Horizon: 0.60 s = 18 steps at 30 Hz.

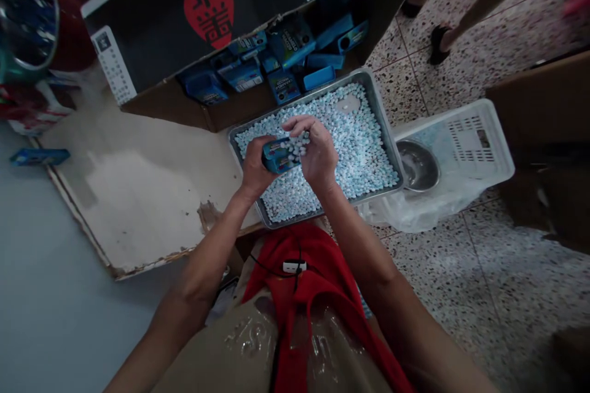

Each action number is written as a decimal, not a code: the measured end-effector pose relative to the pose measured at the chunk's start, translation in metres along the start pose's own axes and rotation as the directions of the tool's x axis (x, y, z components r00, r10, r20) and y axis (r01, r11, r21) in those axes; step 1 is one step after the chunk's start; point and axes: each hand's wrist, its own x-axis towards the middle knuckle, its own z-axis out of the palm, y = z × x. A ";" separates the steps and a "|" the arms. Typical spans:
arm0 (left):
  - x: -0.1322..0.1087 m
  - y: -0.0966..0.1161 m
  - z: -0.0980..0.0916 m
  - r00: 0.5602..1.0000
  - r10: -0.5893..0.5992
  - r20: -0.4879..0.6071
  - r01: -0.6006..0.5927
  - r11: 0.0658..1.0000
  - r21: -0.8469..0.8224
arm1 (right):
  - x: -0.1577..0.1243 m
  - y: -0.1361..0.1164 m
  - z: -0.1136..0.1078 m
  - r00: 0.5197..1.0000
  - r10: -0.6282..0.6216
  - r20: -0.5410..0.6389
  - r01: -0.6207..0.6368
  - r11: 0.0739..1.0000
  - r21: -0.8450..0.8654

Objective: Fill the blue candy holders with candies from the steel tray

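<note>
left hand (257, 166) has a firm grip on a small blue box (279, 156), which is tipped on its side over the tray (385, 129) with its mouth facing the other hand. my guess is it's turned that way so the two hands can meet at the opening. right hand (318, 153) is loosely cupped, fingers curved but not clenched, with a little bunch of pale blue and white pieces (297, 146) between its palm and the box. can't tell how many are inside the box and how many are just in the hand.

the tray sits by the near right corner of the worktop (152, 166), spread with loads of the same pieces, with one bare patch by its far right corner. working right above it makes sense imo, since anything dropped would just land back in there.

a big carton (157, 31) stands along the tray's far edge, more blue boxes (290, 43) jumbled inside, probably put there to be within easy reach. another blue box (39, 156) lies off by itself at the worktop's left edge. past the tray's right edge there's a white basket (495, 135) with a metal bowl (417, 166) in it.
</note>
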 end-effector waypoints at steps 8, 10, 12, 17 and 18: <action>-0.007 -0.015 0.019 0.969 -0.247 0.010 0.238 0.921 -0.310 | -0.023 0.006 -0.056 0.979 0.115 0.170 -0.056 0.948 -0.314; -0.008 -0.012 0.021 0.962 -0.270 0.048 0.267 0.883 -0.386 | -0.034 0.018 -0.075 0.965 0.186 0.187 -0.091 0.900 -0.426; -0.009 -0.004 0.023 0.954 -0.283 0.099 0.295 0.831 -0.473 | -0.043 0.034 -0.087 0.938 0.279 0.205 -0.139 0.845 -0.516; -0.010 0.014 0.022 0.927 -0.255 0.274 0.365 0.782 -0.506 | -0.040 0.063 -0.094 0.852 0.415 0.319 -0.219 0.836 -0.503; -0.009 0.014 0.019 0.917 -0.249 0.313 0.379 0.790 -0.482 | -0.037 0.064 -0.096 0.827 0.445 0.343 -0.242 0.833 -0.498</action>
